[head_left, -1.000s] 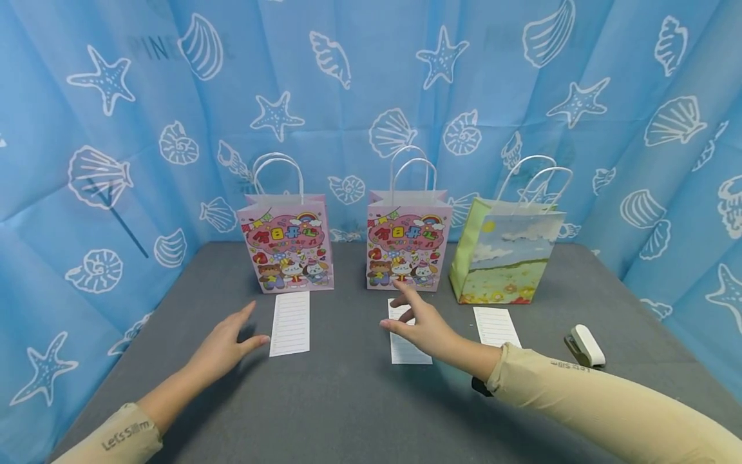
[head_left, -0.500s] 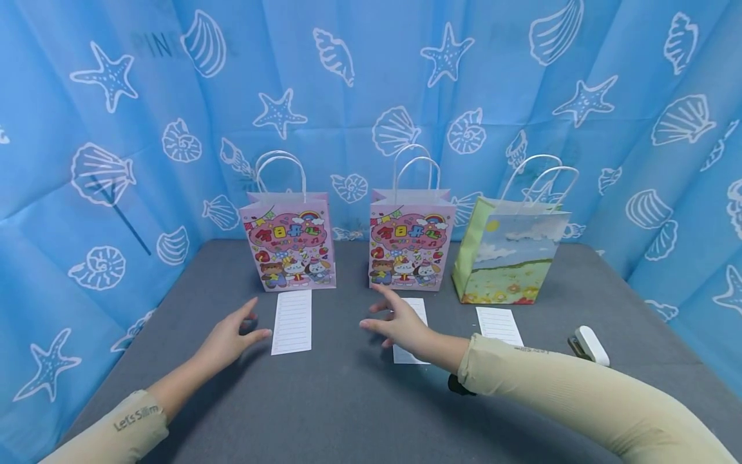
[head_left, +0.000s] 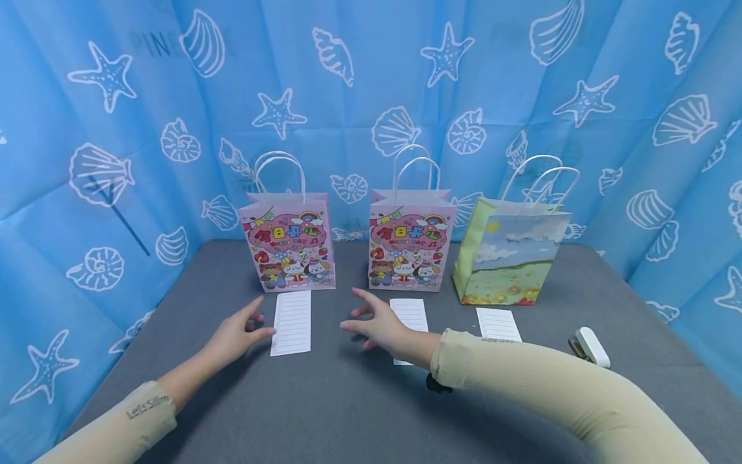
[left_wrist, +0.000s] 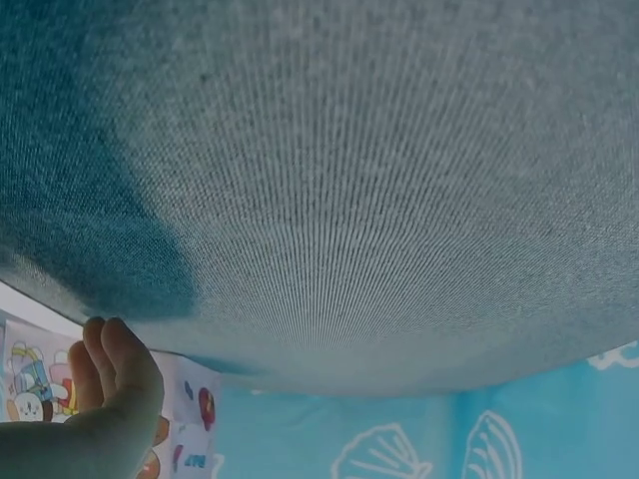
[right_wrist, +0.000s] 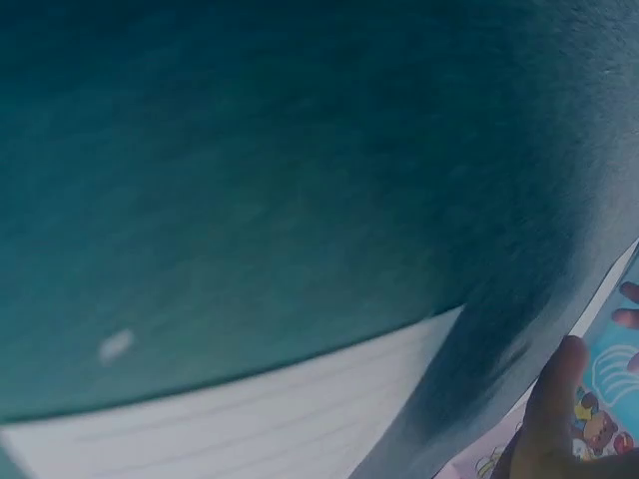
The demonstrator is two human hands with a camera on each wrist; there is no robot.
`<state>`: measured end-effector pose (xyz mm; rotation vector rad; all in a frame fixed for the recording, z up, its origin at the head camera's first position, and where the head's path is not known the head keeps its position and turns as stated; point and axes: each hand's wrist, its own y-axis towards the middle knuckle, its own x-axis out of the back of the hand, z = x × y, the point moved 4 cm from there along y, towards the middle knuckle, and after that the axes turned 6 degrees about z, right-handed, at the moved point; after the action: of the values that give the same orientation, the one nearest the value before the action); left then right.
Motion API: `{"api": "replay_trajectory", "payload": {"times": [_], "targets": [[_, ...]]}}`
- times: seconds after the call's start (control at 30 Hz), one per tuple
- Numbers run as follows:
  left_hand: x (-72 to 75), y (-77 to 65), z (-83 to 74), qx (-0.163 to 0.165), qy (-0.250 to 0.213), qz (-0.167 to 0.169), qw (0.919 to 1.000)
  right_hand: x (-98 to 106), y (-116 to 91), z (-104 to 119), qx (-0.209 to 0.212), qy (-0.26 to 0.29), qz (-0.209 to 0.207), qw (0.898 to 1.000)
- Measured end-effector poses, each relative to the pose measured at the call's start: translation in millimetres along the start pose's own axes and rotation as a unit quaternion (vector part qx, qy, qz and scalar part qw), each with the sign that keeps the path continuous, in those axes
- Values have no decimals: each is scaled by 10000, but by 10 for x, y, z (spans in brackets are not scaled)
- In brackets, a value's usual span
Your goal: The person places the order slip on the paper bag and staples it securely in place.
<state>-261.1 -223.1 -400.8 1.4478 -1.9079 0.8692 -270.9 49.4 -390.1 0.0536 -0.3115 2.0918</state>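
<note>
My left hand (head_left: 232,335) is low over the table with its thumb tip right at the left edge of a white lined card (head_left: 292,322). Its fingers are loosely bent and hold nothing; the left wrist view shows the same fingers (left_wrist: 112,364) in front of a pink bag. To the right of that card hovers my right hand (head_left: 379,327), thumb and fingers spread apart around nothing. Its wrist and sleeve partly cover a second lined card (head_left: 409,312). A third card (head_left: 497,322) lies partly behind the right sleeve.
Two pink cartoon paper bags (head_left: 290,248) (head_left: 410,248) and a green landscape paper bag (head_left: 510,264) stand along the back of the grey table (head_left: 278,412). A white stapler-like tool (head_left: 591,347) lies at the right. A blue shell-print curtain (head_left: 348,84) hangs behind.
My right hand has moved left, from over the middle card to the gap beside the left card. The left hand has shifted slightly right, toward the left card's edge.
</note>
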Motion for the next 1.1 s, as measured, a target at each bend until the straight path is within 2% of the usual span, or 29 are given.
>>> {"api": "replay_trajectory", "payload": {"times": [0.2,0.7,1.1], "targets": [[0,23,5,52,-92,42,9999,-101,88,5,32,134,130,9998],[28,150,46,-17,45,173,9998,-279,338,78,-64,-52,145,9999],[47,240,43,-95,161,419,9989,-376,546,96,-182,-454,178,9986]]}}
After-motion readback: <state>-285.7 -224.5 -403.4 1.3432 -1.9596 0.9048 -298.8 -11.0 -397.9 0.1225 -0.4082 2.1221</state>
